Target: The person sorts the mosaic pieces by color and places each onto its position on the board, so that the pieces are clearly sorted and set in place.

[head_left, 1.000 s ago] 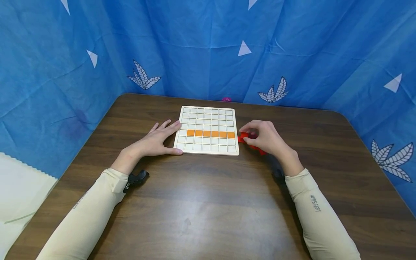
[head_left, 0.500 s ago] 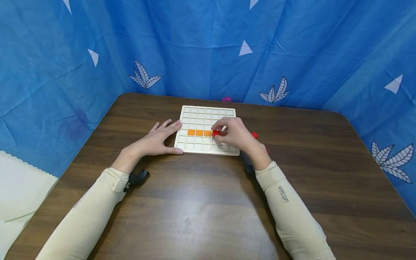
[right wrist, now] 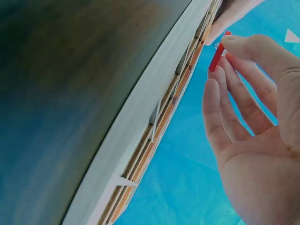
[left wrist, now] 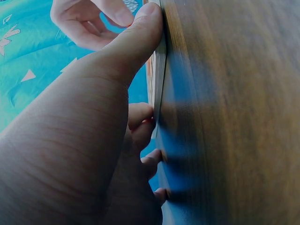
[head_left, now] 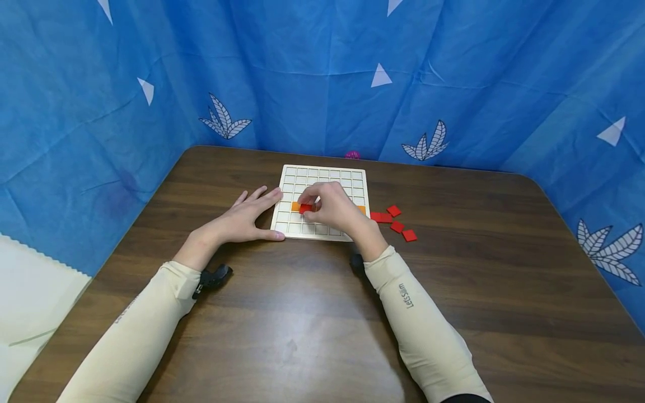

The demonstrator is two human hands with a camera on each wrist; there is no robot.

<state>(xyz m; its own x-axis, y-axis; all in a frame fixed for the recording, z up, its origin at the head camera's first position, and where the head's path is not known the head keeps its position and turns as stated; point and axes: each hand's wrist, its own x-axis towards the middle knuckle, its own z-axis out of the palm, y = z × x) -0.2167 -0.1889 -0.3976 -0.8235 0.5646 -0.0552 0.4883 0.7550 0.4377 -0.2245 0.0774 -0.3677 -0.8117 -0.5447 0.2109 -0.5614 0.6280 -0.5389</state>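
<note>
A pale wooden grid board (head_left: 322,173) lies on the table, with a row of orange square tiles (head_left: 361,210) set in it, most of them behind the right hand. My right hand (head_left: 335,210) pinches a red square tile (head_left: 305,209) between thumb and fingers, over the left part of that orange row. In the right wrist view the red tile (right wrist: 219,51) shows edge-on, held above the board (right wrist: 140,122). My left hand (head_left: 244,218) spreads its fingers along the board's left edge, thumb at the near left corner. In the left wrist view its thumb (left wrist: 147,23) touches the board's edge.
Several loose red tiles (head_left: 410,235) lie on the dark wooden table (head_left: 302,313) just right of the board. A blue patterned curtain (head_left: 322,73) hangs behind the table. White cloth (head_left: 35,302) shows at the far left.
My right hand has carried a red tile from the loose tiles leftward over the board, along the orange row. The left hand has stayed at the board's left edge.
</note>
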